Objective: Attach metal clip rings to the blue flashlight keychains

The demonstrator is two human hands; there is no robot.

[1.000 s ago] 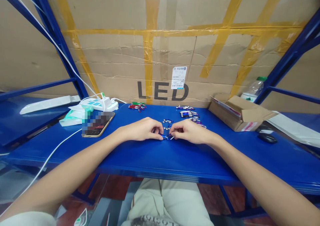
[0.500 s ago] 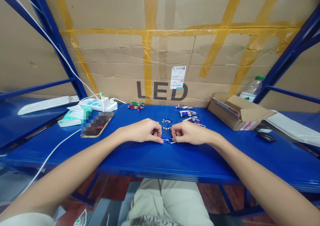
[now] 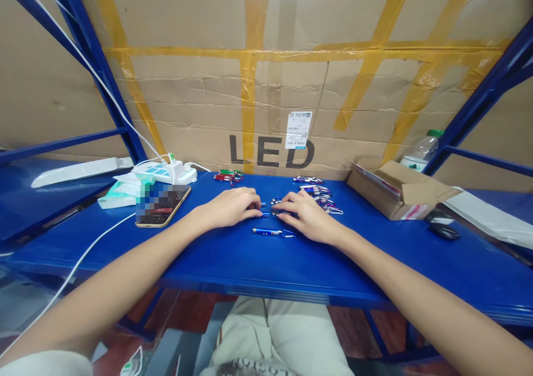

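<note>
- The left hand curls with thumb and fingers drawn close at the ends of two short blue tubes; whether its grip has hold of either one cannot be told.
- The right hand reaches over a cluster of small, round silver pieces, its grip loosely parted between forefinger and thumb; any piece pinched there is too small to make out.
- A blue penlight-style keychain lies free on the bench, nearer the person than both hands, its clip pointing right.
- Half a second earlier, both hands held that keychain, the left at its body and the right at its clip; now it is released, and both hands are farther forward.
- The change suggests attention is passing from the finished-looking keychain to the loose parts.
- Beyond the right hand, more blue and purple keychains sit in bunches; red keychains and green ones lie farther back, left of center.
- At the outer edges, a smartphone rests on the left, an open cardboard box and a black computer mouse on the right.
</note>
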